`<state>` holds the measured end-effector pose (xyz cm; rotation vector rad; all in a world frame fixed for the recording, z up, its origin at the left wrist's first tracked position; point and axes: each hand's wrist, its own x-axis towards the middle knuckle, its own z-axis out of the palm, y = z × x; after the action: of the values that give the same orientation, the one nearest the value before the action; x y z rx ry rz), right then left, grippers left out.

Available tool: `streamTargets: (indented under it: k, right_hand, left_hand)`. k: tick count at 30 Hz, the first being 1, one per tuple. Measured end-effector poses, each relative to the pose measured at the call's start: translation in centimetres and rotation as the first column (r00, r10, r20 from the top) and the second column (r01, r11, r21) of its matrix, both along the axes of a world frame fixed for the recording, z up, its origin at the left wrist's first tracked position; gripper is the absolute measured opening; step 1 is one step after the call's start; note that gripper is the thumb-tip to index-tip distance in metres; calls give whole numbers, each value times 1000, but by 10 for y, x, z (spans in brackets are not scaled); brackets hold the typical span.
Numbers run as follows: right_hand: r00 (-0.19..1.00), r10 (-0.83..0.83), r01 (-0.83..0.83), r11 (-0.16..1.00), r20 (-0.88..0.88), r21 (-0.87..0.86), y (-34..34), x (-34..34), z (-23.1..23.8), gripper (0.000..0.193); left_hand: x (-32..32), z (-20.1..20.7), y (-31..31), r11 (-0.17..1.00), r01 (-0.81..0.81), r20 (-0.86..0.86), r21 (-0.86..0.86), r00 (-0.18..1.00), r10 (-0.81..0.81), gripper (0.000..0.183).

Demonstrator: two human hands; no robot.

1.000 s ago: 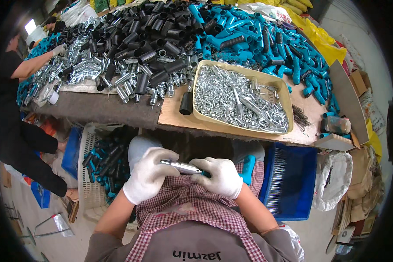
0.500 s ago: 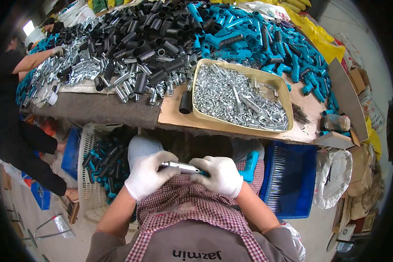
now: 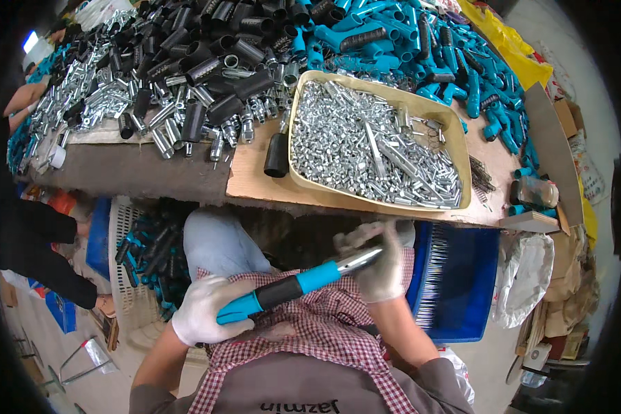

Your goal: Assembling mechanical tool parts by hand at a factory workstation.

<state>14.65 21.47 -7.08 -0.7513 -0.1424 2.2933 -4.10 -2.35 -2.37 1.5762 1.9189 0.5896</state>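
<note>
Over my lap, a tool handle (image 3: 279, 292) slants up to the right. It has a teal end, a black grip sleeve, a teal collar and a shiny metal shaft. My gloved left hand (image 3: 207, 312) is closed around its lower teal end. My gloved right hand (image 3: 383, 270) is at the metal shaft's tip, with fingers apart and partly blurred. Whether the palm touches the tip I cannot tell. On the bench ahead stands a cream tray (image 3: 293, 155) full of small metal parts, and a black sleeve (image 3: 277, 156) is beside it.
Heaps of black sleeves (image 3: 203, 69), metal shafts (image 3: 103, 103) and teal handles (image 3: 472, 93) cover the bench. A white basket (image 3: 122, 276) of teal and black handles stands left of my knees. On the right is a blue bin (image 3: 469, 290) with metal rods. A co-worker's arm (image 3: 24, 99) reaches in at far left.
The tool has turned, so its teal end is at my left hand and its metal end points right. My right hand has let go and lifted, fingers spread. The view has shifted slightly.
</note>
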Motion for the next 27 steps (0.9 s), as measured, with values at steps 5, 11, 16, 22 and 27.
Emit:
streamTargets:
  k: [5, 11, 16, 22, 27]
  right_hand:
    - [862, 396, -466, 865, 315, 186, 4, -59, -223, 28]
    - [622, 73, -737, 393, 780, 551, 13, -88, -480, 40]
    - [644, 96, -724, 400, 759, 563, -15, -78, -461, 39]
    - [691, 143, -705, 345, 708, 619, 0, -34, -434, 38]
    - [721, 169, -686, 306, 672, 660, -2, -3, -418, 37]
  left_hand:
    - [16, -12, 18, 940, -259, 104, -223, 952, 287, 58]
    - [27, -89, 71, 987, -141, 88, -74, 985, 147, 50]
    - [28, -112, 66, 968, -218, 22, -122, 975, 222, 48]
    - [31, -134, 79, 968, -194, 3, -158, 981, 196, 49]
    - [34, -138, 78, 966, -249, -13, -67, 968, 249, 48]
